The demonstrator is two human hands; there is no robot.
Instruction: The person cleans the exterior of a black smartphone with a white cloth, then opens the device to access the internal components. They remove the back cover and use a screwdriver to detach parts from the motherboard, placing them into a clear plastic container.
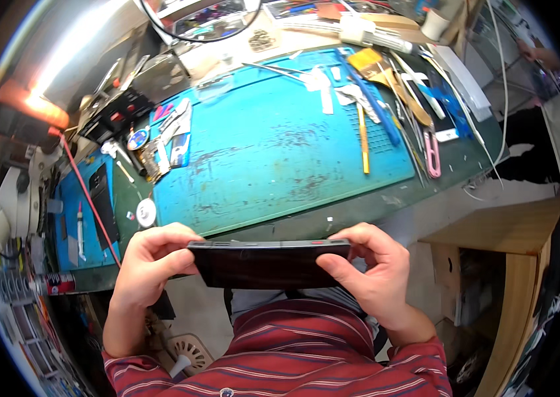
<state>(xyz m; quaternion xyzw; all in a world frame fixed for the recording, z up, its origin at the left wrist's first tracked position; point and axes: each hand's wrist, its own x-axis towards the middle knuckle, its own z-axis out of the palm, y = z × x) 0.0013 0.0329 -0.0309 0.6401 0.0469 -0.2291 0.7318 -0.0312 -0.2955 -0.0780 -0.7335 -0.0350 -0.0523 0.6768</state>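
A smartphone (268, 267) is held sideways in front of my body, at the near edge of the bench. Its dark screen is tilted toward me and its long side edge, with a small red mark near the right end, faces up. My left hand (154, 263) is closed on the left end, the thumb at the screen side. At the other end, my right hand (378, 270) grips it with the thumb resting on the front and the fingers behind. The back of the phone is hidden.
A worn blue work mat (260, 152) covers much of the bench. On its right lie a yellow-bristled brush (365, 61), a yellow-handled tool (363, 142) and a pink-handled tool (432, 157). A white spool (146, 212) stands left. A wooden cabinet (492, 228) is at right.
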